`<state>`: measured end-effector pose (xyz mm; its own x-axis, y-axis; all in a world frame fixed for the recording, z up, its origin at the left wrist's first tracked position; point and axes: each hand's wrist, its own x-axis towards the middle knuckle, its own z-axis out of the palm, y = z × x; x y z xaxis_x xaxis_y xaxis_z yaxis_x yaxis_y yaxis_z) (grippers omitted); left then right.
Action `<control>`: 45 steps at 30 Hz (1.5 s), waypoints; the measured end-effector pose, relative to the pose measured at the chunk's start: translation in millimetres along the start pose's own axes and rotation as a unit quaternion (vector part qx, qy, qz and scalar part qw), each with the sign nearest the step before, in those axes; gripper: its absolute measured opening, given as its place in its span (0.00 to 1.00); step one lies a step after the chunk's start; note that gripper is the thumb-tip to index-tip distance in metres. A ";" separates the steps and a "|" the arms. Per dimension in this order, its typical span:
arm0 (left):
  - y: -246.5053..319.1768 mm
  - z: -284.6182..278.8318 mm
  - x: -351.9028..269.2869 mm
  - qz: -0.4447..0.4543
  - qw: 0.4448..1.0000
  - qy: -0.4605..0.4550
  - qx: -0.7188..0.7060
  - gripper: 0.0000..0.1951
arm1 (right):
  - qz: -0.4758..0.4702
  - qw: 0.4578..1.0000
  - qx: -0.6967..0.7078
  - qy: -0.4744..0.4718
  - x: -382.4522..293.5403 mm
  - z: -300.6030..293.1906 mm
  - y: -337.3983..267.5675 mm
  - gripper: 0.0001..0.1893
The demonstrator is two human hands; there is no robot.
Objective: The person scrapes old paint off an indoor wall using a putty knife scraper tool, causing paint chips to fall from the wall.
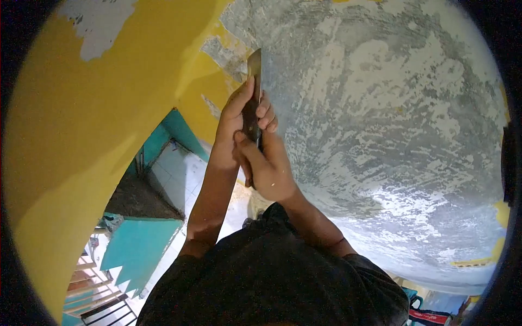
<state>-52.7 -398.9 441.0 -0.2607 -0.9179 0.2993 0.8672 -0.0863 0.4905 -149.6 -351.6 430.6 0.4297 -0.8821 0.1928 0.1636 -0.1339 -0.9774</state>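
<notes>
A long dark metal blade [255, 63], likely a large knife, stands nearly upright in front of the wall. My left hand [231, 112] is wrapped round its middle, with the thumb along the near face and the fingertips showing on the right side. Lower down, my right hand [271, 175] grips the handle end, which is mostly hidden by the fingers. Behind the blade's tip, yellow paint meets a stripped grey plaster wall [367, 102] with whitish patches. Whether the tip touches the wall, I cannot tell.
To the left is a yellow-painted wall [81, 134] with a peeled patch [100, 28]. Lower left are a teal surface [138, 244] with a jagged edge, a dark brown top [138, 199], pale floor tiles [173, 167] and slatted wood [87, 287]. A red item [428, 317] lies lower right.
</notes>
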 end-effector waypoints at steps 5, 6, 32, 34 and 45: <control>-2.5 7.4 5.9 0.013 0.999 0.032 0.034 0.14 | -0.006 0.999 0.042 0.013 -0.2 -5.1 -9.3 0.09; 3.1 -2.4 7.3 0.015 0.999 0.034 0.035 0.14 | -0.024 0.999 0.041 0.015 1.8 2.2 -6.2 0.07; -10.1 -14.0 14.3 0.013 0.998 -0.047 -0.036 0.15 | -0.128 0.984 -0.091 0.084 4.4 -9.9 6.8 0.11; -9.6 -10.6 13.7 0.024 0.999 -0.025 -0.022 0.13 | -0.105 0.986 -0.108 0.074 2.2 -9.6 -6.1 0.11; 6.2 -10.5 7.7 0.119 0.988 0.056 0.078 0.18 | -0.187 0.976 -0.109 -0.036 40.2 -19.0 5.3 0.21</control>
<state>-44.9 -410.7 437.8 -0.0007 -0.9430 0.3329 0.8203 0.1898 0.5395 -148.3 -396.4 431.6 0.4387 -0.7196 0.5382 0.1324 -0.5406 -0.8308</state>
